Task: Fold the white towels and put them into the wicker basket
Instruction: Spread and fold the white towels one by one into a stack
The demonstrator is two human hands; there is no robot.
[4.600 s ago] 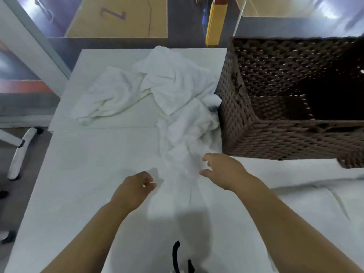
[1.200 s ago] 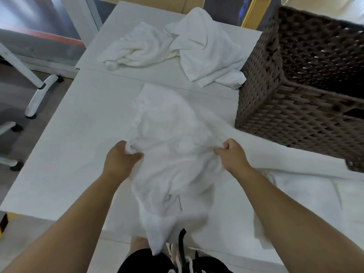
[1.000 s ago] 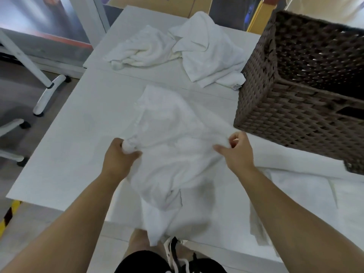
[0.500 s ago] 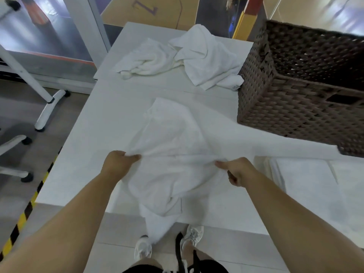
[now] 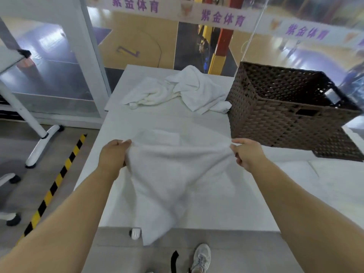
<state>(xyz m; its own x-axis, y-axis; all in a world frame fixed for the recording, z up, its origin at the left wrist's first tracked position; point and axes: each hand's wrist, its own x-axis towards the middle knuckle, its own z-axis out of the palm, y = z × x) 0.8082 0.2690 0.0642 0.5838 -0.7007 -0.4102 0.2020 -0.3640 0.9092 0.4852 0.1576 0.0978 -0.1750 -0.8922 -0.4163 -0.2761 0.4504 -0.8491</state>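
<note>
Towel (image 5: 173, 174) stretched over table (image 5: 246, 203), tail hanging past near edge, pinched at one corner by left hand (image 5: 112, 154), at other by right hand (image 5: 246, 154). Beyond right, basket (image 5: 285, 123). Farther back, crumpled towels (image 5: 177, 89).

White towels (image 5: 177, 174) on a white counter (image 5: 216, 209); dark brown woven wicker basket (image 5: 279, 119) at two o'clock; yellow-and-black striped floor tape (image 5: 53, 186) at eight o'clock.

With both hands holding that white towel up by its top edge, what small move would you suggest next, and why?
Probably lay it flat first. The left hand and right hand pinch the white towel stretched between them, but its lower part hangs crumpled over the white table's near edge, so it cannot be folded neatly yet.
</note>
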